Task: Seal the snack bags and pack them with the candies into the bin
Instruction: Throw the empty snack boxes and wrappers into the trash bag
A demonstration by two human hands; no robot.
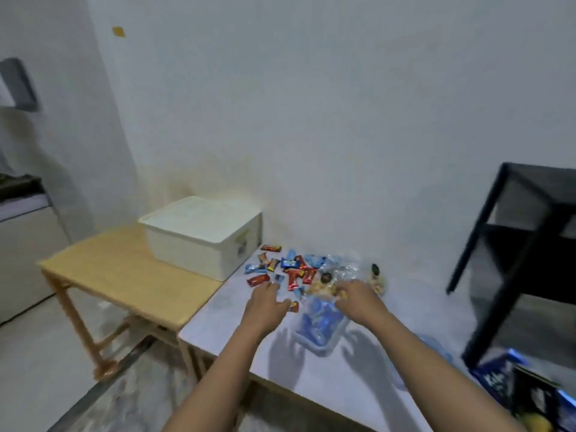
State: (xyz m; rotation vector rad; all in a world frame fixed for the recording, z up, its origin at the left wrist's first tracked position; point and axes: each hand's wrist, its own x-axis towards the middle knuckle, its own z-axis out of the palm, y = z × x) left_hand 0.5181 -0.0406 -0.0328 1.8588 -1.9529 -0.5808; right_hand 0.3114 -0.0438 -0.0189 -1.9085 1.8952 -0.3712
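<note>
Several small wrapped candies [291,268] in red and blue lie scattered on the white table [358,363] near the wall. A clear snack bag with blue pieces [321,325] lies flat in front of them. Other clear bags with pale snacks [346,272] sit behind it, partly hidden. My left hand [266,302] hovers over the near candies, fingers spread, and holds nothing. My right hand [358,299] rests at the far end of the blue bag, by the pale snacks; its grip is blurred. The white bin [202,236] stands on the wooden table at the left, lid on.
A low wooden table [118,275] adjoins the white table on the left. A black metal shelf [523,254] stands at the right. Dark blue packaging [498,381] sits on the floor at the lower right. The wall runs right behind the candies.
</note>
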